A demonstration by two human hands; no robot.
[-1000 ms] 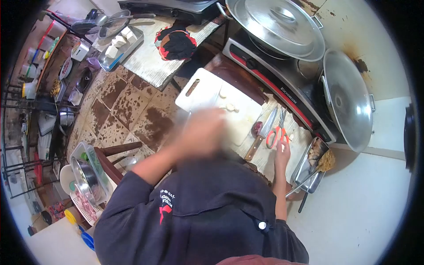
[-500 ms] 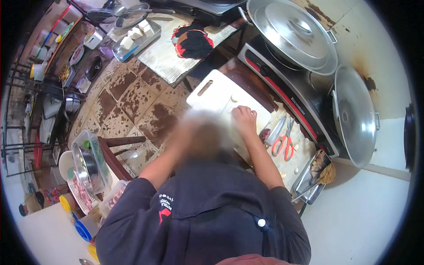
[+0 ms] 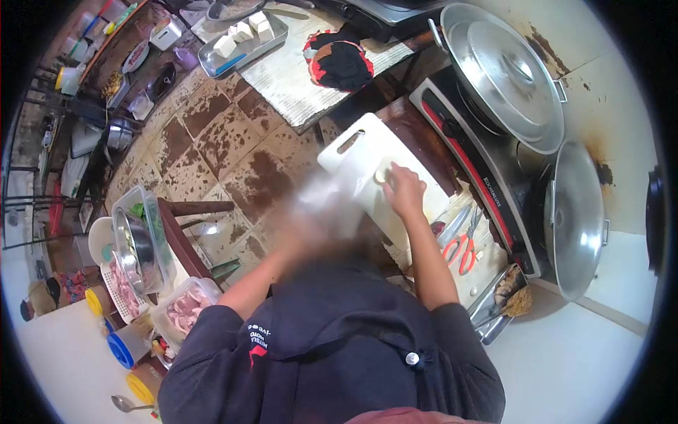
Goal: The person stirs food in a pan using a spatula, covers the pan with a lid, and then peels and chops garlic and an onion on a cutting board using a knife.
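On the white cutting board (image 3: 369,136), my right hand (image 3: 407,191) has curled fingers against a small pale rounded piece (image 3: 383,172), perhaps onion or garlic. My left hand (image 3: 305,230) is smeared by motion at the board's near left side. A whitish-silver blur (image 3: 332,192) extends from it over the board's edge; I cannot make out what it is or how the fingers sit. Right of the board lie a knife (image 3: 458,225), orange-handled scissors (image 3: 460,253) and a small dark red piece (image 3: 438,227).
A gas stove (image 3: 487,185) with a lidded pot (image 3: 505,78) stands at right, a large lid (image 3: 575,219) beside it. Farther off, a tray (image 3: 263,48) of white blocks sits on a table (image 3: 282,95). A meat tub (image 3: 185,311) is at left, a metal tray (image 3: 491,311) at lower right.
The view has shifted, so the surroundings sit differently. My right hand now touches the pale piece, which lay just beyond its fingers before. The blur at my left hand has turned from brownish to whitish.
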